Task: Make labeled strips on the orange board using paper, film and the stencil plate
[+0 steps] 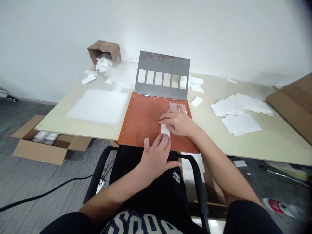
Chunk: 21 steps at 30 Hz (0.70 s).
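An orange-brown jig board (pixel 143 120) lies at the near edge of the pale table (pixel 268 136), with its grey metal lid (pixel 162 63) with several window slots standing up at the back. A small white strip (pixel 165 129) lies on the board. My right hand (pixel 179 123) rests flat on the board with its fingers spread over the strip's far end. My left hand (pixel 157 156) lies at the board's near edge, fingertips pressing the strip's near end. A translucent piece (pixel 177 106) sits in the board's right slot.
A translucent sheet (pixel 97 105) lies left of the board. White paper pieces (pixel 240 112) are piled at the right, beside a brown cardboard sheet (pixel 292 104). A tipped cardboard box (pixel 104 52) spills white pieces at the back left. Another box (pixel 46 143) and a black cable (pixel 48 191) are on the floor.
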Each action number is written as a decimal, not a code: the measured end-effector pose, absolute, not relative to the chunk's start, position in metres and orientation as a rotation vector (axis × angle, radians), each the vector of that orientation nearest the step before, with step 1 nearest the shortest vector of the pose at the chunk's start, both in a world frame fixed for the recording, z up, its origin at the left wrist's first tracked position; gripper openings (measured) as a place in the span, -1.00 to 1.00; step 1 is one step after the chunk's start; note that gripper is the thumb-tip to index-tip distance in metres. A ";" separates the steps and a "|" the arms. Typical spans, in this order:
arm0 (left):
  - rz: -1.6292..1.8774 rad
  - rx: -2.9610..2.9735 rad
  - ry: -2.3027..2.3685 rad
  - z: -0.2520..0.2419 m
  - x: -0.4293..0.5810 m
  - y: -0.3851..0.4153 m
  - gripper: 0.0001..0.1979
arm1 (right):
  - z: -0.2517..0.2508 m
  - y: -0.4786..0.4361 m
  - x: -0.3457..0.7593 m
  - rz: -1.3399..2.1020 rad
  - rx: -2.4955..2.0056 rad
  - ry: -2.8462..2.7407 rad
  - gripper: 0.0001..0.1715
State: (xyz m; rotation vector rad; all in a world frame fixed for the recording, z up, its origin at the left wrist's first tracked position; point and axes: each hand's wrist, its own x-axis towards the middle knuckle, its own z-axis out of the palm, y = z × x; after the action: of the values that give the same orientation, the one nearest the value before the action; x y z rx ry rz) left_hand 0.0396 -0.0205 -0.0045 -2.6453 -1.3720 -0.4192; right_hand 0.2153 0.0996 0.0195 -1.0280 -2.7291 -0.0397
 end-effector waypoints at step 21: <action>-0.423 -2.651 -1.371 -0.004 0.040 -0.021 -0.16 | 0.030 0.105 0.210 -0.013 -0.912 -2.762 -0.64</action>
State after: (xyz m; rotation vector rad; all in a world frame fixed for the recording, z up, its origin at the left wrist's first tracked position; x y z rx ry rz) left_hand 0.0398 -0.0207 -0.0042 -2.6507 -1.3708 -0.4234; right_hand 0.2099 0.1049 0.0298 -0.9117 -2.7623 -0.0135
